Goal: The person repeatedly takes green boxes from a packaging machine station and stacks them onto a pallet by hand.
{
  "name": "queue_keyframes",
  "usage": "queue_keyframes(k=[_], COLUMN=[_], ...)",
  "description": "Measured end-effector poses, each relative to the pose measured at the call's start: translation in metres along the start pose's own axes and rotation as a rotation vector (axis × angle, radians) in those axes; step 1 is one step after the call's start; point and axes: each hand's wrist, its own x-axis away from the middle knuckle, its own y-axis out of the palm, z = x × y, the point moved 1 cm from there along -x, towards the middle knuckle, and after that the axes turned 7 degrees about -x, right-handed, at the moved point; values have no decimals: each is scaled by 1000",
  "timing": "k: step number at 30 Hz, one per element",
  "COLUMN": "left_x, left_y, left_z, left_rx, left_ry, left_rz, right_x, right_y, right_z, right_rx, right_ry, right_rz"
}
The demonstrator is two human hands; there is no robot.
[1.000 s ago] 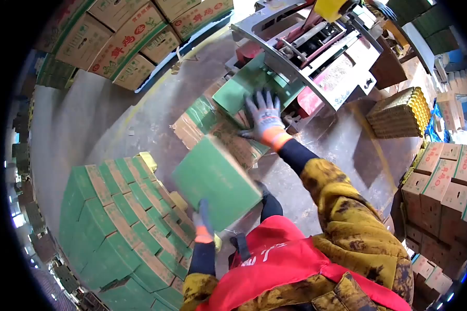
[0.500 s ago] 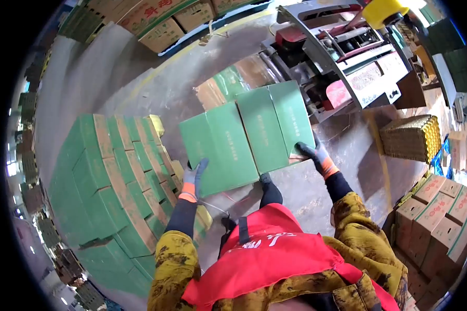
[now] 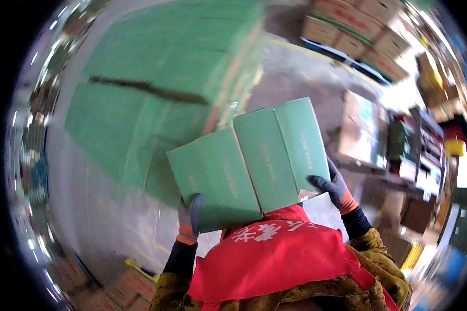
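Observation:
Two green cardboard boxes (image 3: pixel 251 160), pressed side by side with a seam between them, are held up in front of the red apron (image 3: pixel 275 254). My left hand (image 3: pixel 190 212), in a grey glove with an orange cuff, grips the left end, its thumb on the top face. At the right end, my right hand (image 3: pixel 333 184), gloved the same way, has its thumb on top; its other fingers are partly hidden. The undersides of the boxes are out of sight. Just beyond them stands a large stack of green boxes (image 3: pixel 176 57), blurred by motion.
Brown cartons (image 3: pixel 342 28) are piled on a blue pallet at the upper right. A machine (image 3: pixel 423 150) stands at the right, beside a low stack with a green stripe (image 3: pixel 363 129). More cartons (image 3: pixel 124 290) lie at the lower left. Grey floor (image 3: pixel 104 217) shows on the left.
My view has turned left, so the machine has shifted to the right edge and the green stack now lies ahead. Both hands still hold the boxes, now closer to my body.

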Motion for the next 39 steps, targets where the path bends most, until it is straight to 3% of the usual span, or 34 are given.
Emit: queue_keyframes(k=[3,5,7,11,13,15,17,19,20,22,24,25,26,27,29,31,32,33,35,37,39], left_x=[40,51,48,-6,-41,-60,-68,-65,-64,-61,-48,-45,-29,-18,-24,-37,-54,-56,-108,-141,-162], left_y=[-89,-129,-151,-164,-159,-149,-140,-138,-140,-154,-165,-159,-119,-75,-10,95,143,205,296,407,510], left_z=[14,-1,-5,-36,-50,-40,-45,-45,-46,-62,-86,-79,-10,48,55,74,68,72,-15,-23,-27], left_rx=[172,241,317,448,551,625,591,579,526,374,258,154,-177,-147,-263,-152,-370,-339,248,230,57], left_ry=[-139,-90,-97,-20,44,-32,-67,-111,-98,-82,92,109,163,271,459,520,690,520,106,-176,-371], left_rz=[242,326,410,472,476,503,530,450,425,373,481,751,907,853,518,1,-213,-309,-540,-628,-657], right_x=[-54,-94,-133,-219,-255,-323,-339,-341,-336,-296,-246,-223,-202,-181,-140,-94,-66,-42,2,41,57], right_y=[106,167,210,268,294,290,295,291,288,286,263,237,203,162,64,-44,-90,-136,-231,-301,-369], right_z=[11,20,19,19,27,50,38,43,51,37,25,20,19,18,38,61,67,71,93,89,75], right_rx=[110,307,352,511,562,917,1077,1098,1124,1129,1047,1004,921,839,761,539,324,94,-185,-324,-478], right_ry=[38,-59,48,93,-143,-247,-17,-216,-386,-513,-689,-739,-644,-551,-352,-168,-78,2,-29,-63,-173], right_rz=[-283,-438,-576,-638,-674,-678,-731,-662,-467,-324,-240,-211,-191,-164,6,249,418,575,865,1077,1152])
